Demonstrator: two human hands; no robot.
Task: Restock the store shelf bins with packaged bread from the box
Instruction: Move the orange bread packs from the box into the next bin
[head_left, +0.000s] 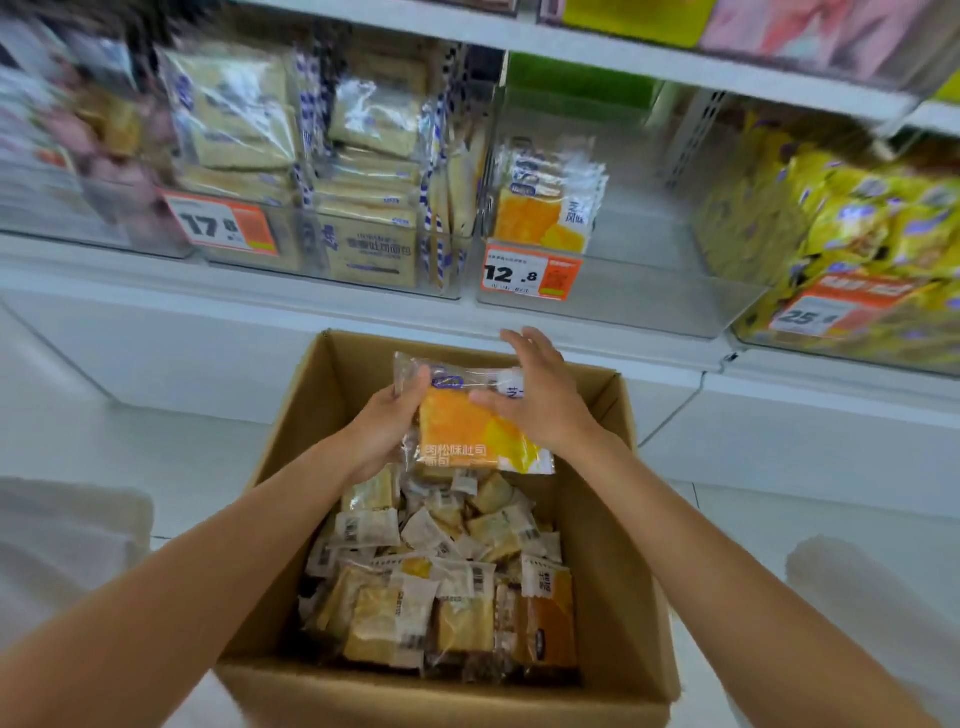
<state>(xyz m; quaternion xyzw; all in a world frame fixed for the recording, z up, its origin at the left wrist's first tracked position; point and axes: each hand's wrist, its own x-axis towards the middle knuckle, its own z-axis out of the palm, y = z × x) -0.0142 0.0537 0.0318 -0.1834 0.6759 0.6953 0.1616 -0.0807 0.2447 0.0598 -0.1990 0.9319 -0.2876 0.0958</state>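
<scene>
An orange-and-yellow bread pack (462, 431) hangs above the open cardboard box (613, 525). My left hand (387, 423) grips its left edge, thumb on top. My right hand (535, 395) lies over its right side with fingers spread and nearly straight. Several small wrapped bread packs (441, 582) fill the box. Straight above, a clear shelf bin (618, 296) with a 12.8 price tag (530, 273) holds a few matching orange packs (545, 202) at its left.
A clear bin (322, 265) to the left is stacked with pale toast packs behind a 17.8 tag. At the right, another bin (852, 234) holds yellow packs with a 25 tag. White shelf base and floor surround the box.
</scene>
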